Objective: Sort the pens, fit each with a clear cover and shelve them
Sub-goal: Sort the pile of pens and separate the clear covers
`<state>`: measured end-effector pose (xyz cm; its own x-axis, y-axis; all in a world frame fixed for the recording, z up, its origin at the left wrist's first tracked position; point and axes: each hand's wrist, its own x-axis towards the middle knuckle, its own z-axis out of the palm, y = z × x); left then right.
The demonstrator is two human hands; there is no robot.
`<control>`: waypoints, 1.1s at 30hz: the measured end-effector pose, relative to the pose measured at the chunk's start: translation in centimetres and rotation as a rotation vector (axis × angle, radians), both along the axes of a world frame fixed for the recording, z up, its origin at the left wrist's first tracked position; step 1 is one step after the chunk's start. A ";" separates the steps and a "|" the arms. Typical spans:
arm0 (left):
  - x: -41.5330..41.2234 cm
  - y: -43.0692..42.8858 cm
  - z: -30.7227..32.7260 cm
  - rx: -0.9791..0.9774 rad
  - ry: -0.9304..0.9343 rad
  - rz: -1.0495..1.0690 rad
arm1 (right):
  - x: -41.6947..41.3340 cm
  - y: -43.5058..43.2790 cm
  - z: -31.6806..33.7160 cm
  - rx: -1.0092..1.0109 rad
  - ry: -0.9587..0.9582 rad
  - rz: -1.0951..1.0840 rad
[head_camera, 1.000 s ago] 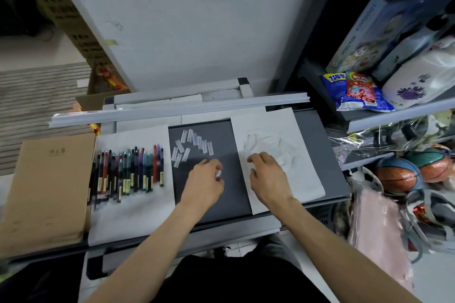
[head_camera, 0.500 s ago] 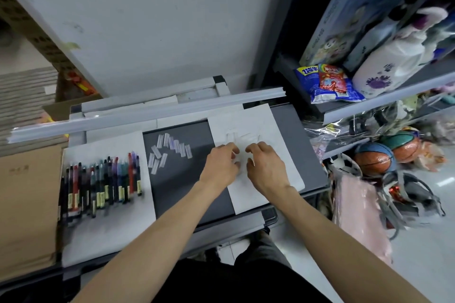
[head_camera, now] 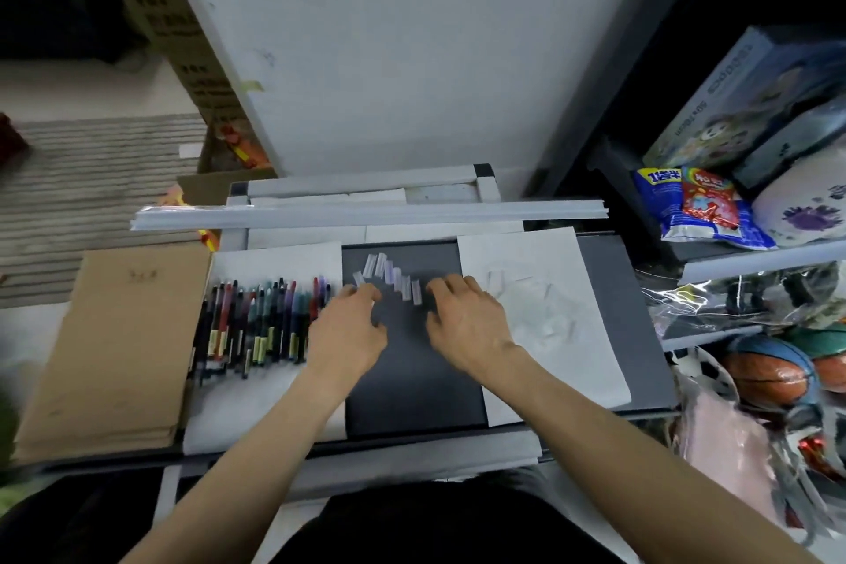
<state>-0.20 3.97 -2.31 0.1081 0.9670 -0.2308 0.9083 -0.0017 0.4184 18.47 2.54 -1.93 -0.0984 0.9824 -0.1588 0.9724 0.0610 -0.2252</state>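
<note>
Several coloured pens (head_camera: 261,321) lie side by side on a white sheet (head_camera: 274,261) at the left. A row of short clear covers (head_camera: 393,277) lies on the dark mat (head_camera: 412,380) in the middle. More clear covers (head_camera: 526,302), faint and blurred, are scattered on the white sheet (head_camera: 572,357) at the right. My left hand (head_camera: 352,330) hovers over the mat's left edge, its fingertips reaching the left end of the row, thumb apart from them. My right hand (head_camera: 467,321) lies palm down at the mat's right edge, fingers spread, just right of the row.
A brown cardboard box (head_camera: 114,348) lies left of the pens. A long grey rail (head_camera: 366,213) crosses behind the work surface. Shelves at the right hold a snack bag (head_camera: 700,206), boxed toys (head_camera: 751,105) and basketballs (head_camera: 769,376).
Both hands have moved left from the right-hand sheet of covers to the dark mat. The left hand now reaches the row of covers. The camera has swung left.
</note>
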 end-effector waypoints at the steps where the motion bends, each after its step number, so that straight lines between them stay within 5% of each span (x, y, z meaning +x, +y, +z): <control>1: -0.5 0.4 -0.1 0.018 0.001 0.016 | -0.7 0.6 0.0 -0.014 0.027 -0.005; 6: -1.0 2.9 -0.8 0.024 0.028 0.007 | -3.7 3.9 -0.5 -0.093 0.149 -0.049; 11: 0.1 3.8 -1.1 -0.035 0.123 -0.054 | -5.6 5.8 -1.1 -0.131 0.061 -0.097; 33: 0.2 1.8 -1.9 -0.066 -0.049 0.002 | -3.3 5.0 -2.1 -0.127 0.165 -0.163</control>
